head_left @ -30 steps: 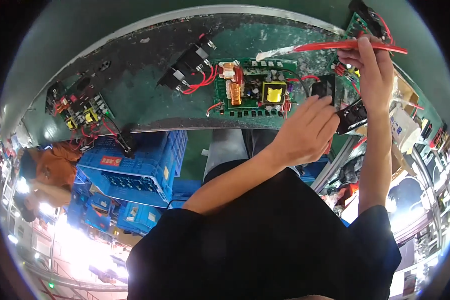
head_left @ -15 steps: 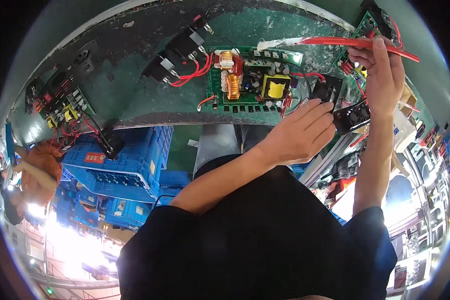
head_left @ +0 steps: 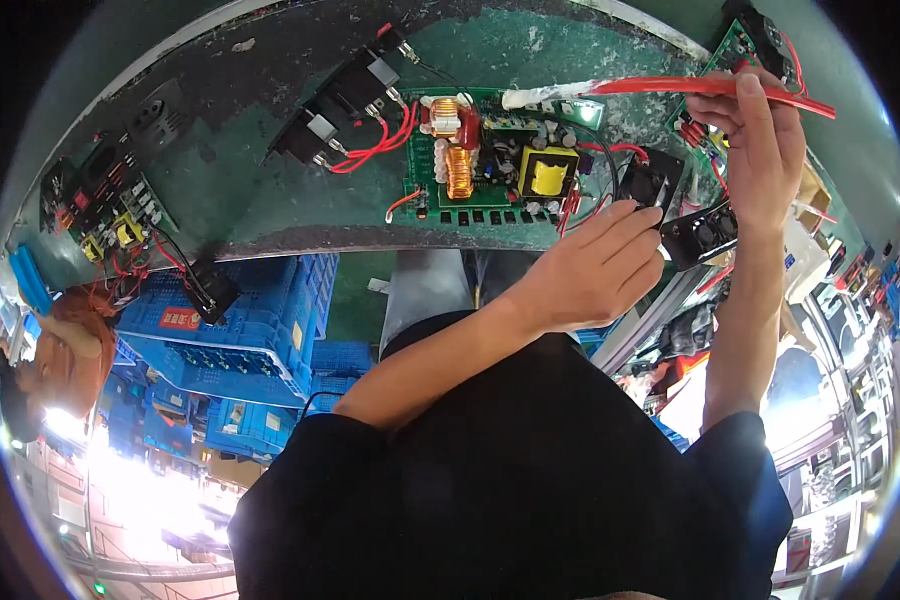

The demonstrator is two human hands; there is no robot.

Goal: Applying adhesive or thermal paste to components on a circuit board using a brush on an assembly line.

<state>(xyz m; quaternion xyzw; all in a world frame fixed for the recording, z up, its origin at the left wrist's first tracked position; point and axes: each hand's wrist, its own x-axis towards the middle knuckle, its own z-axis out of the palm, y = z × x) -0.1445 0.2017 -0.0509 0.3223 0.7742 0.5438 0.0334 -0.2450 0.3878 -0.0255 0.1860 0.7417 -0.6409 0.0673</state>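
In my right hand is a long red-handled brush, gripped near its back end. Its tip, coated white, points left over the far edge of a green circuit board. The board carries copper coils and a yellow transformer. My left hand is closed at the board's right end, its fingertips on the edge of a black fan panel. My fingers hide part of that panel. Red wires join the board to a black socket panel on its left.
Another wired board lies at the bench's left end, its black fan hanging over the near edge. A further board stands behind my right hand. Blue crates are stacked below the bench. Someone in orange is at far left.
The brush tip has come slightly nearer and left, closer to the board's far edge. My left hand keeps its place at the fan panel. The whole view has shifted a little.
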